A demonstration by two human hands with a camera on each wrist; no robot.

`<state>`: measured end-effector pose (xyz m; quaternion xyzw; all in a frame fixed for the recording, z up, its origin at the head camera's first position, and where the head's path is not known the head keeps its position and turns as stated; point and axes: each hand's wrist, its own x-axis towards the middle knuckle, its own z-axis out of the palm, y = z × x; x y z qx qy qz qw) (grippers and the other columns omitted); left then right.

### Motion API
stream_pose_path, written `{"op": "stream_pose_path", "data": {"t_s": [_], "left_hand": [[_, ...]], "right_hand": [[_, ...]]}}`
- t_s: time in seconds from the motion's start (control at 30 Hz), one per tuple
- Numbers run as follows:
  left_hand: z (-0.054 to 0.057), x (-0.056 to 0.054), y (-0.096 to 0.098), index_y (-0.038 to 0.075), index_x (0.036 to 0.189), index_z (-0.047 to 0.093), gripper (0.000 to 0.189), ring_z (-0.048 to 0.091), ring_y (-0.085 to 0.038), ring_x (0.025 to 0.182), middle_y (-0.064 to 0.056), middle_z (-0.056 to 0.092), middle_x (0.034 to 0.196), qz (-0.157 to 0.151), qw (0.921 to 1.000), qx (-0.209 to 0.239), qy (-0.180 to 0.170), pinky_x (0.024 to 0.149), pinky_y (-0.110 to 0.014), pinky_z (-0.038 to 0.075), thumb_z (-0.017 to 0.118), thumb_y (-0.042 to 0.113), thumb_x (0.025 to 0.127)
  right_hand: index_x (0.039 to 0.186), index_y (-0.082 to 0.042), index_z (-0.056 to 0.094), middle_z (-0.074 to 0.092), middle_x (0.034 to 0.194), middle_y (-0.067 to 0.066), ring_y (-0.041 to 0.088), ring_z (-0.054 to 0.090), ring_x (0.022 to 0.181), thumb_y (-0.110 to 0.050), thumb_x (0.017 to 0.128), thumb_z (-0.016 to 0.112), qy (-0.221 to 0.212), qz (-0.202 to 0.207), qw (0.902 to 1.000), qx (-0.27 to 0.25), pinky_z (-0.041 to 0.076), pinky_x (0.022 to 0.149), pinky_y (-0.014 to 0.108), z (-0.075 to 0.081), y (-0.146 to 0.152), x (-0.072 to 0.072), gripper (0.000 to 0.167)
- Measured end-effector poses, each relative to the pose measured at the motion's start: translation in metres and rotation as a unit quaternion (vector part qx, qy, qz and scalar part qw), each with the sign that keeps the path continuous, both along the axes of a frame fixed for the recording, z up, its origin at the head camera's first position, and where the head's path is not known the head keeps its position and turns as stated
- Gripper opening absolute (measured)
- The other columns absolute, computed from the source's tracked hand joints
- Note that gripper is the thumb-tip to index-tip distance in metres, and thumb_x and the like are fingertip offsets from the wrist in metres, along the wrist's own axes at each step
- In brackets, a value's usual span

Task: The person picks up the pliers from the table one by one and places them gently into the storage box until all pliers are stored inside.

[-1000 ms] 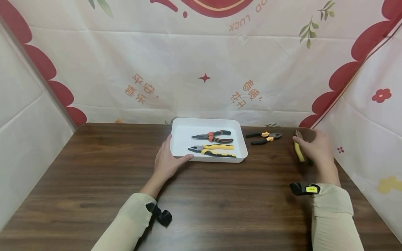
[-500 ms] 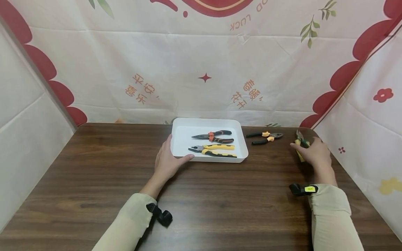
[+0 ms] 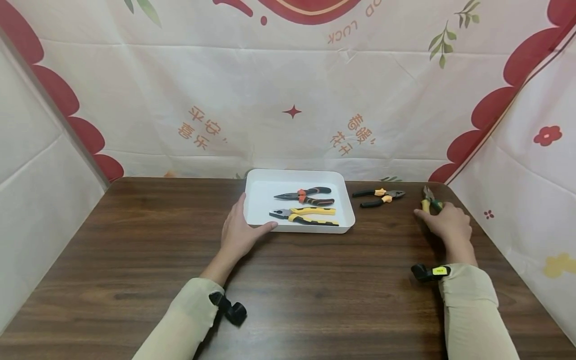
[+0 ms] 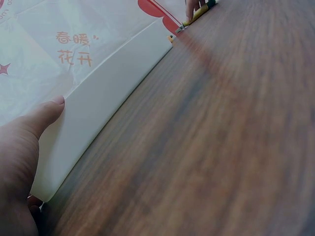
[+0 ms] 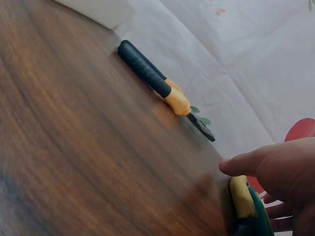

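My left hand (image 3: 236, 231) holds the near left corner of a white tray (image 3: 261, 190), thumb along its front wall and the other fingers at its left side. Inside lie needle-nose pliers (image 3: 301, 195) with black and red handles, and yellow-black combination pliers (image 3: 294, 216). At the far right, my right hand (image 3: 450, 226) is over the handles of yellow-and-green pliers (image 3: 425, 205), whose jaws point away from me. In the right wrist view the thumb stretches straight above the yellow handle (image 5: 243, 199), with fingers beyond the green one.
Black-handled pliers with orange collars (image 3: 381, 195) lie on the wooden table (image 3: 279, 290) between the tray and my right hand. A printed white cloth (image 3: 252, 100) hangs behind the table's back edge, and another cloth wall (image 3: 531, 190) rises along the right side.
My right hand has drawn back toward me along the yellow-and-green pliers, so more of their jaws and green handle shows. The left hand and tray have stayed put.
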<state>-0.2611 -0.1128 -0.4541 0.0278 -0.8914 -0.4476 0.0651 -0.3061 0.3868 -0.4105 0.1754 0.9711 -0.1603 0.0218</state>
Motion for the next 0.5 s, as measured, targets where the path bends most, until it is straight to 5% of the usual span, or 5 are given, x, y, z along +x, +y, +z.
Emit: {"op": "stream_pose_path", "data": {"t_s": [0.5], "left_hand": [[-0.0015,-0.0012,-0.0003,0.014,0.162,0.018,0.116,0.036,-0.034,0.149,-0.013,0.034,0.163,-0.002,1.0,0.0,-0.003,0.12,-0.058,0.031,0.082,0.057,0.075]], "right_hand": [[0.143,0.018,0.032,0.034,0.133,0.046,0.063,0.035,0.117,-0.064,0.095,0.046,-0.001,-0.02,0.9997,0.016,0.04,0.088,0.071,-0.0062,-0.0015,-0.0025,0.095]]}}
